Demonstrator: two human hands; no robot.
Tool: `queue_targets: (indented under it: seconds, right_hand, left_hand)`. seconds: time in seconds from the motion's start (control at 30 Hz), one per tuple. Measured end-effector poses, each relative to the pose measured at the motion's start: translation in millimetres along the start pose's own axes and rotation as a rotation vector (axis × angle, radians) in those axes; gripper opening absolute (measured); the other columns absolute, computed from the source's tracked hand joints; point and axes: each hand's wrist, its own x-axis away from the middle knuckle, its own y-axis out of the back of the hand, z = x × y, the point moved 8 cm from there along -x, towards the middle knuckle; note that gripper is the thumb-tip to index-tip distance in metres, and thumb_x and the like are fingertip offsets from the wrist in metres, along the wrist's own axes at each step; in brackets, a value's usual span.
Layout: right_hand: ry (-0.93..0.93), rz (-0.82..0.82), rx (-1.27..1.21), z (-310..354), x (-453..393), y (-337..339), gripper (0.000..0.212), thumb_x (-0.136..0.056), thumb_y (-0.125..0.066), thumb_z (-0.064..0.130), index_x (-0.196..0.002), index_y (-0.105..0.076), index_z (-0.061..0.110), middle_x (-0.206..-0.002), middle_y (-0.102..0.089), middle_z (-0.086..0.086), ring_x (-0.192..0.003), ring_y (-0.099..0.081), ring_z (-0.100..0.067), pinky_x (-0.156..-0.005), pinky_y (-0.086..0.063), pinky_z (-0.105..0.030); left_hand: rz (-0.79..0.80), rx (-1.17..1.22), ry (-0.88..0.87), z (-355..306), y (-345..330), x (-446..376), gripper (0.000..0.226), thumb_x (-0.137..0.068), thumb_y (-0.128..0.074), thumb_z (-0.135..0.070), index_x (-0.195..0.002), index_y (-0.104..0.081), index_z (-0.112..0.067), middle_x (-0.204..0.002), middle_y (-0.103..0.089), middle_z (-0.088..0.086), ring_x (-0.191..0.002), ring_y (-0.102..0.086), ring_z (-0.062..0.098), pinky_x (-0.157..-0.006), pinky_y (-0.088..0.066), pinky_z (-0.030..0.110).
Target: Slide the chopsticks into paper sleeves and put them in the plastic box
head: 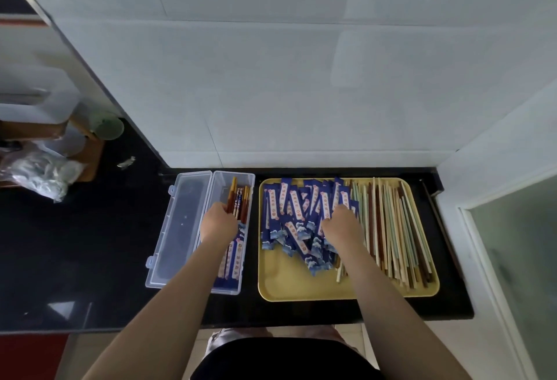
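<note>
My left grip [218,223] closes on sleeved chopsticks [239,203] inside the plastic box [193,229], my right grip [342,223] pinches at the paper sleeves [301,214] on the tray [280,283]; a hasty pull could, I judge, scatter neighbouring sleeves onto the tabletop [90,244].

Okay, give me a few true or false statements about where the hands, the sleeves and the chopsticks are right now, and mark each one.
1. The plastic box lies left of the yellow tray. True.
2. The box's lid is closed. False: it lies open to the left.
3. The left hand is over the box. True.
4. The loose chopsticks are on the tray's left side. False: they lie on its right; the paper sleeves are left.
5. The right hand is on the sleeve pile. True.
</note>
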Motion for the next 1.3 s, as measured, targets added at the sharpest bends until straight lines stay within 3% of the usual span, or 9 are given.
queue_targets:
  seconds: [0.2, 0.33, 0.47, 0.67, 0.83, 0.9, 0.97, 1.13, 1.3]
  right_hand:
    - [-0.07, 0.017, -0.014, -10, -3, -13, 0.038, -0.099, -0.06, 0.019, -0.132, -0.046, 0.004, -0.102, -0.059, -0.007, -0.081, -0.059, -0.023, -0.062, -0.042, -0.032]
    - [-0.086, 0.033, -0.073, -12, -4, -13, 0.035, -0.098, -0.063, 0.014, -0.128, -0.048, 0.006, -0.104, -0.06, -0.008, -0.08, -0.056, -0.021, -0.06, -0.041, -0.029]
    - [-0.02, 0.011, -0.122, -17, -3, 1, 0.006, -0.102, -0.056, 0.013, -0.106, -0.053, 0.009, -0.096, -0.06, -0.005, -0.071, -0.053, -0.015, -0.047, -0.034, -0.019]
    - [0.2, -0.061, -0.326, -16, 13, 54, 0.016, -0.105, -0.05, 0.03, -0.102, -0.06, 0.018, -0.086, -0.064, 0.0, -0.07, -0.061, -0.013, -0.056, -0.046, -0.021]
    - [0.285, 0.212, -0.279, -24, 20, 73, 0.016, -0.105, -0.052, 0.025, -0.095, -0.063, 0.022, -0.078, -0.067, -0.002, -0.062, -0.061, -0.013, -0.059, -0.05, -0.024]
    - [0.265, 0.225, -0.296, -34, 18, 80, 0.012, -0.102, -0.059, 0.025, -0.093, -0.065, 0.022, -0.073, -0.068, -0.001, -0.055, -0.058, -0.007, -0.053, -0.046, -0.019]
    - [0.239, 0.227, -0.364, -46, 15, 84, 0.008, -0.099, -0.064, 0.026, -0.096, -0.066, 0.019, -0.075, -0.07, -0.003, -0.052, -0.058, -0.005, -0.053, -0.046, -0.02]
    - [0.168, 0.059, -0.568, -84, -1, 98, 0.011, -0.105, -0.053, 0.03, -0.11, -0.06, 0.023, -0.081, -0.072, -0.008, -0.054, -0.059, -0.009, -0.051, -0.047, -0.02]
    - [0.186, 0.041, -0.147, -111, -20, 75, 0.017, -0.104, -0.052, 0.024, -0.115, -0.064, 0.02, -0.103, -0.066, 0.003, -0.085, -0.061, -0.009, -0.074, -0.048, -0.024]
  left_hand:
    - [0.056, 0.031, -0.002, 4, -8, -5, 0.033, -0.097, -0.052, -0.012, -0.13, -0.049, -0.01, -0.104, -0.057, 0.007, -0.087, -0.058, 0.02, -0.065, -0.046, 0.03]
    - [-0.069, 0.056, -0.083, -18, -1, 0, 0.026, -0.096, -0.054, -0.016, -0.122, -0.052, -0.015, -0.114, -0.05, 0.005, -0.099, -0.055, 0.022, -0.086, -0.052, 0.04]
    - [-0.143, 0.081, -0.207, -52, 0, 14, 0.023, -0.096, -0.054, -0.016, -0.119, -0.057, -0.015, -0.118, -0.05, 0.003, -0.102, -0.052, 0.018, -0.086, -0.043, 0.032]
    - [-0.099, -0.1, -0.672, -133, -38, 60, 0.033, -0.091, -0.063, -0.02, -0.124, -0.059, -0.017, -0.125, -0.052, 0.001, -0.116, -0.051, 0.021, -0.092, -0.044, 0.033]
    - [0.045, -0.693, -1.061, -194, -112, 115, 0.055, -0.094, -0.059, -0.046, -0.144, -0.046, -0.027, -0.149, -0.045, -0.002, -0.143, -0.033, 0.022, -0.122, -0.007, 0.047]
    - [0.182, -0.773, -0.969, -200, -134, 116, 0.041, -0.096, -0.053, -0.054, -0.126, -0.058, -0.026, -0.119, -0.065, -0.002, -0.12, -0.056, 0.022, -0.113, -0.031, 0.045]
    - [0.232, -0.742, -0.848, -200, -142, 113, 0.035, -0.097, -0.051, -0.055, -0.11, -0.061, -0.025, -0.093, -0.063, -0.005, -0.093, -0.063, 0.02, -0.079, -0.049, 0.036]
    - [0.186, -0.724, -0.771, -195, -148, 112, 0.032, -0.101, -0.047, -0.046, -0.099, -0.06, -0.017, -0.08, -0.055, -0.001, -0.076, -0.057, 0.018, -0.061, -0.042, 0.03]
    - [0.174, -0.632, -0.661, -179, -155, 107, 0.032, -0.102, -0.046, -0.044, -0.1, -0.061, -0.016, -0.077, -0.055, -0.002, -0.066, -0.053, 0.014, -0.052, -0.038, 0.026]
